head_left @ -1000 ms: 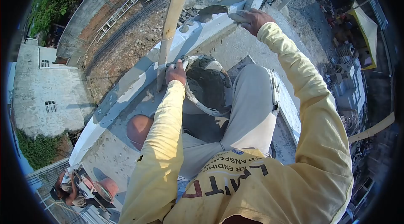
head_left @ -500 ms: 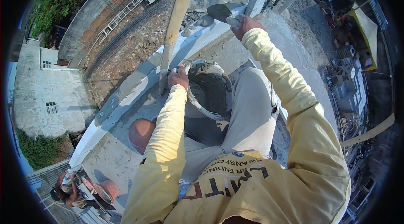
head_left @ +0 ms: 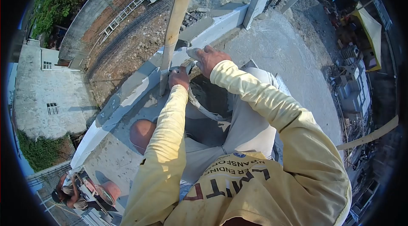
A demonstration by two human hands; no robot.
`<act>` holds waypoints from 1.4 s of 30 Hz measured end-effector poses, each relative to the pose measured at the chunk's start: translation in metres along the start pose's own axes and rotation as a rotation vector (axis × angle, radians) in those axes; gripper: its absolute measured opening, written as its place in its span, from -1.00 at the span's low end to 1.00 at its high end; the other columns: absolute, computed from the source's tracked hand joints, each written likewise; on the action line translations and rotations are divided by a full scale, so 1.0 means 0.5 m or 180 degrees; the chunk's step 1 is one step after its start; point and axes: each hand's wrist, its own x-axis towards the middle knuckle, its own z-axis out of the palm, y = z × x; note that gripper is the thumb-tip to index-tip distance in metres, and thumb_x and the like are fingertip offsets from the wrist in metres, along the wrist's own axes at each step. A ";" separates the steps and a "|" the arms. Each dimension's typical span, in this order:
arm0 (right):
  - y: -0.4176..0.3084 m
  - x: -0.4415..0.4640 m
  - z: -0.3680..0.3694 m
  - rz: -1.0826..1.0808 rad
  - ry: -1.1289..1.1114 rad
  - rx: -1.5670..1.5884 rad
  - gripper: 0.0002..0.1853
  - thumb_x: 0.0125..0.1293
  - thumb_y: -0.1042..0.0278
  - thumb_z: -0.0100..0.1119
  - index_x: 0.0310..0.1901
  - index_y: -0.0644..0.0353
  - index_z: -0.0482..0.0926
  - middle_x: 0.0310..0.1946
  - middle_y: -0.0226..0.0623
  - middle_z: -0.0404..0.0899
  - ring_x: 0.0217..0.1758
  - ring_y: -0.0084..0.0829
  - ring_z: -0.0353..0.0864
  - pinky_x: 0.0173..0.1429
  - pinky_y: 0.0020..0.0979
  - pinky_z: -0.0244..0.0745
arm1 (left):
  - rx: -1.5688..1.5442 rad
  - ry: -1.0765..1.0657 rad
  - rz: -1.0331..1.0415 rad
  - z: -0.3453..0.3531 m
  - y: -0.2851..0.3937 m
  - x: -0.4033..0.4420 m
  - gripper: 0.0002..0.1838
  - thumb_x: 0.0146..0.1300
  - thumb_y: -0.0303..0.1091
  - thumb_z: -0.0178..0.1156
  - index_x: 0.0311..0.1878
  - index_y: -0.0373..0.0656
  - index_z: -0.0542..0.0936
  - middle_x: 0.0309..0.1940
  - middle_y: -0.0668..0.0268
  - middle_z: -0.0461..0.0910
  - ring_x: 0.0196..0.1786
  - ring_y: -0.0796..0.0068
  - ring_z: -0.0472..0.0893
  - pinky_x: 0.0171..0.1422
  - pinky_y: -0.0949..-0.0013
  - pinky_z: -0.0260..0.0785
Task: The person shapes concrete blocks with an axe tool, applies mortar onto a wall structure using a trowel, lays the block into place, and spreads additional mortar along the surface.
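Note:
A bucket of wet grey mortar stands between my legs, its far part hidden by my right hand and sleeve. My left hand is closed at the bucket's left rim, close beside a wooden post. Just beyond the bucket, my right hand has its fingers curled round a grey, mortar-coloured thing whose kind I cannot make out. Both hands are close together near the low wall, which carries smoothed grey mortar on its top.
The low white wall runs diagonally past a grey upright post. Rubble and a ladder lie beyond it. At lower left another person is beside a reddish tub. A yellow canopy stands far right.
My right hand has swept left and nearer along the wall, from beside the grey post to next to my left hand. The mortar lump on the wall top now looks spread out. My left hand has barely moved.

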 end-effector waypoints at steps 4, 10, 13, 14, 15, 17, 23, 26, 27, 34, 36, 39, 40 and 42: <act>-0.004 -0.005 0.009 -0.0005 0.0150 0.0133 -0.58 0.23 0.21 0.11 0.14 0.04 0.42 -0.05 -0.08 0.46 -0.07 -0.01 0.61 -0.01 -0.11 0.54 | -0.0170 0.0111 0.0016 -0.014 0.020 -0.019 -0.49 0.26 0.05 -0.03 -0.21 -0.28 0.62 -0.15 -0.09 0.60 -0.02 -0.08 0.55 0.09 0.09 0.34; 0.043 -0.003 -0.004 0.0115 0.0301 0.0277 -0.56 0.20 0.17 0.16 0.12 0.04 0.46 -0.08 -0.09 0.53 -0.07 -0.04 0.61 0.04 -0.12 0.52 | 0.0310 0.0194 0.0624 -0.011 0.004 -0.016 -0.47 0.27 0.07 -0.04 -0.21 -0.28 0.61 -0.17 -0.13 0.59 -0.05 -0.11 0.55 0.08 0.07 0.34; 0.077 -0.001 -0.029 0.0445 0.0325 0.0329 -0.56 0.18 0.13 0.18 0.10 0.03 0.48 -0.08 -0.08 0.56 -0.06 -0.03 0.61 0.06 -0.12 0.51 | 0.0070 0.0164 0.0249 -0.012 0.015 -0.014 -0.43 0.29 0.10 -0.06 -0.19 -0.32 0.59 -0.14 -0.17 0.57 -0.03 -0.15 0.53 0.11 0.05 0.32; 0.093 0.002 -0.040 0.0590 0.0346 0.0313 -0.56 0.18 0.12 0.19 0.10 0.02 0.48 -0.09 -0.07 0.57 -0.05 -0.02 0.61 0.07 -0.12 0.51 | 0.0061 0.0194 0.0259 -0.009 0.011 -0.012 -0.42 0.29 0.10 -0.06 -0.19 -0.33 0.59 -0.13 -0.18 0.57 -0.02 -0.15 0.53 0.11 0.05 0.31; 0.109 0.004 -0.052 0.0737 0.0366 0.0298 -0.56 0.18 0.12 0.19 0.10 0.01 0.49 -0.09 -0.06 0.58 -0.04 -0.01 0.61 0.08 -0.13 0.51 | 0.0053 0.0223 0.0268 -0.006 0.005 -0.010 -0.42 0.29 0.11 -0.06 -0.18 -0.34 0.59 -0.12 -0.18 0.56 -0.02 -0.15 0.53 0.12 0.04 0.31; 0.144 0.010 -0.085 0.0984 0.0382 0.0258 -0.55 0.18 0.10 0.20 0.10 0.02 0.50 -0.09 -0.04 0.61 -0.02 -0.04 0.61 0.09 -0.14 0.50 | 0.0132 0.0137 0.0253 0.009 -0.017 0.011 -0.38 0.29 0.13 -0.07 -0.15 -0.35 0.59 -0.09 -0.18 0.55 0.03 -0.13 0.51 0.15 0.07 0.30; 0.278 0.051 -0.128 0.1525 0.0803 0.0086 -0.52 0.15 0.05 0.19 0.10 0.04 0.52 -0.14 -0.05 0.64 -0.05 -0.06 0.63 0.09 -0.15 0.50 | 0.0091 0.0093 0.0164 -0.002 -0.005 0.003 -0.34 0.29 0.15 -0.07 -0.10 -0.41 0.57 -0.06 -0.20 0.54 0.08 -0.11 0.49 0.20 0.10 0.28; 0.295 0.049 -0.158 0.1731 0.0880 0.0158 -0.53 0.14 0.07 0.17 0.08 0.04 0.53 -0.12 -0.07 0.64 -0.03 -0.07 0.63 0.08 -0.14 0.51 | 0.0118 0.0135 0.0308 0.015 -0.025 0.018 -0.32 0.29 0.15 -0.08 -0.05 -0.44 0.56 -0.04 -0.22 0.53 0.10 -0.11 0.49 0.23 0.11 0.27; 0.300 0.052 -0.159 0.1850 0.0873 0.0135 -0.54 0.14 0.07 0.18 0.08 0.04 0.53 -0.13 -0.06 0.64 -0.03 -0.07 0.63 0.08 -0.14 0.51 | 0.0204 0.0163 0.0436 0.031 -0.047 0.033 -0.31 0.29 0.15 -0.08 -0.04 -0.44 0.55 -0.03 -0.22 0.53 0.11 -0.10 0.48 0.23 0.12 0.26; 0.303 0.072 -0.128 0.2144 0.1208 0.0183 -0.57 0.18 0.13 0.15 0.08 0.06 0.45 -0.07 0.14 0.53 0.01 0.08 0.58 0.09 -0.07 0.49 | 0.0311 0.0081 0.0650 0.048 -0.072 0.055 -0.31 0.29 0.14 -0.08 0.00 -0.46 0.54 -0.01 -0.23 0.52 0.14 -0.10 0.48 0.25 0.14 0.25; 0.283 0.069 -0.115 0.2105 0.1259 0.0250 -0.60 0.20 0.23 0.10 0.09 0.07 0.41 -0.04 0.17 0.44 0.01 0.18 0.54 0.06 -0.01 0.48 | 0.0354 0.0050 0.0652 0.048 -0.073 0.055 -0.31 0.29 0.14 -0.08 -0.01 -0.46 0.54 -0.01 -0.24 0.52 0.13 -0.11 0.48 0.24 0.14 0.26; 0.283 0.088 -0.100 0.2165 0.1220 0.0250 -0.62 0.20 0.27 0.10 0.08 0.07 0.41 -0.06 0.17 0.44 -0.02 0.17 0.55 0.04 0.00 0.49 | 0.0321 0.0013 0.0583 0.042 -0.067 0.053 -0.31 0.29 0.14 -0.07 -0.01 -0.46 0.54 -0.01 -0.24 0.51 0.13 -0.12 0.47 0.24 0.14 0.27; 0.270 0.085 -0.103 0.2121 0.1244 0.0258 -0.63 0.21 0.31 0.08 0.07 0.08 0.40 -0.05 0.18 0.42 -0.02 0.17 0.56 0.03 -0.01 0.49 | 0.0258 -0.0005 0.0507 0.025 -0.042 0.041 -0.31 0.29 0.14 -0.07 -0.01 -0.46 0.54 0.00 -0.24 0.51 0.13 -0.12 0.47 0.24 0.14 0.26; 0.252 0.085 -0.098 0.2074 0.1324 0.0262 -0.64 0.22 0.34 0.07 0.07 0.09 0.40 -0.03 0.17 0.41 -0.03 0.16 0.56 0.02 -0.02 0.50 | -0.0010 -0.0095 0.0164 -0.003 0.000 0.005 -0.29 0.30 0.15 -0.08 0.01 -0.47 0.53 0.01 -0.24 0.51 0.14 -0.12 0.47 0.26 0.15 0.26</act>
